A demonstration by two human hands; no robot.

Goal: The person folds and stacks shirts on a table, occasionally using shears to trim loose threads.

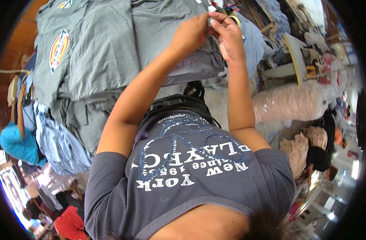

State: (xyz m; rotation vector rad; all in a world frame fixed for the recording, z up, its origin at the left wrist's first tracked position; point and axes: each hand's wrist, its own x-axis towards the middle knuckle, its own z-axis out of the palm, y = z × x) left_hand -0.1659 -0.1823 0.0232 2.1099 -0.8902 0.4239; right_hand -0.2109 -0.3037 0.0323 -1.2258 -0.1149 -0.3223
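Observation:
Both my hands are raised close together at the far edge of the view, over the right end of a pile of grey T-shirts (107, 48). My left hand (191, 33) is closed, its fingertips meeting those of my right hand (229, 38). The right thumb and fingers are pinched together. Whatever lies between the fingertips is too small and too covered to make out. Just behind the right fingers shows part of a pale yellow ring-shaped thing (235, 20). An oval print in red, yellow and white (59, 51) marks a shirt on the left.
Light blue garments hang at the left (63, 140) and lie right of the pile (251, 44). A large plastic-wrapped bundle of pinkish cloth (291, 102) stands at the right. A person in a bright blue shirt (21, 138) is at the far left. A board with a yellow edge (294, 58) leans at the right.

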